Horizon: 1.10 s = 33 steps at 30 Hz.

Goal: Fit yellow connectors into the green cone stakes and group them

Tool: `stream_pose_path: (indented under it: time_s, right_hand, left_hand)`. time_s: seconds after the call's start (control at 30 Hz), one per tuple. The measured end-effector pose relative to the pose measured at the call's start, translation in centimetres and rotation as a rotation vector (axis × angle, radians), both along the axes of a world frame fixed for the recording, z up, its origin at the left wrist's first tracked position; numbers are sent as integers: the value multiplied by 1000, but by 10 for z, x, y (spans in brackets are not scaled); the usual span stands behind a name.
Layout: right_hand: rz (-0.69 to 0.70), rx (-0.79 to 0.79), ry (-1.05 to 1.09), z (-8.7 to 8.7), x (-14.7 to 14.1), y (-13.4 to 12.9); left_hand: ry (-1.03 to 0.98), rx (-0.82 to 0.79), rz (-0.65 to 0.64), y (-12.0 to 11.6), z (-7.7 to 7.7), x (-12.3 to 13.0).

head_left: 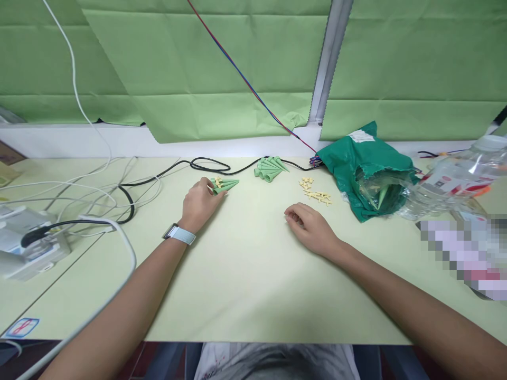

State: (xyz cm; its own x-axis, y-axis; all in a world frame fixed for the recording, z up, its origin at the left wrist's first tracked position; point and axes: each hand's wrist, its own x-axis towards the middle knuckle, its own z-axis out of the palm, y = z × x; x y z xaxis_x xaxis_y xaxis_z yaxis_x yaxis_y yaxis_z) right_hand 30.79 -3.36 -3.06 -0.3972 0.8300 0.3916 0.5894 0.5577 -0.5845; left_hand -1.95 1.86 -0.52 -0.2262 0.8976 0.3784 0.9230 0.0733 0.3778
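My left hand (201,205), with a watch on its wrist, rests on the table at the left of the middle. Its fingers are curled at a small group of green plastic cones (226,186), partly hidden by the hand. Small yellow pieces (218,182) sit on these cones near the fingers. Over at the right, my right hand (311,228) lies with its fingers curled closed; whatever they may hold is hidden. Just beyond it are two loose clusters of small yellow branched plastic pieces (318,197). A pile of green cones (271,169) lies farther back, between the hands.
A torn green plastic bag (348,158) with a cone inside stands at the right, beside a clear plastic bottle (455,179). White and black cables (130,198) and a power strip (35,243) occupy the left. A black cable runs along the back.
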Motion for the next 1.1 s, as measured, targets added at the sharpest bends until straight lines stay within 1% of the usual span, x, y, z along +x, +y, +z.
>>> stream_pose_path:
  time_s: [0.13, 0.2, 0.27, 0.33, 0.4, 0.47, 0.53, 0.63, 0.73, 0.83, 0.97, 1.03, 1.1]
  right_hand:
    - [-3, 0, -2, -2, 1, -1]
    - [-25, 27, -12, -5, -2, 4]
    - [-73, 96, -49, -7, -8, 18]
    - [-135, 188, -135, -8, -18, 41]
    - [-191, 253, -257, -7, -28, 69]
    - [-247, 247, -332, -5, -38, 99]
    - [-283, 201, -343, -4, -46, 124]
    - [-276, 156, -317, -6, -54, 147]
    - [-218, 182, -275, -11, -57, 151]
    - [-179, 229, -233, -15, -58, 144]
    - [-164, 276, -205, -16, -59, 128]
    - [-118, 263, -182, -14, -58, 117]
    - [-47, 227, -102, -13, -59, 104]
  left_hand:
    - [9, -14, 13, -1, 2, 2]
    - [26, -12, 49, -4, 5, 7]
    - [46, 14, 96, -8, 8, 13]
    - [67, 69, 85, -14, 11, 21]
    - [74, 118, 8, -21, 12, 30]
    - [81, 117, -118, -28, 11, 39]
    - [78, 90, -230, -32, 7, 46]
    - [42, 38, -320, -35, 2, 53]
    - [23, 12, -357, -35, 0, 55]
    - [0, 2, -370, -35, 0, 55]
    - [-17, -3, -371, -35, 1, 54]
    - [-21, 2, -379, -35, 0, 55]
    - [-52, 3, -393, -35, 0, 56]
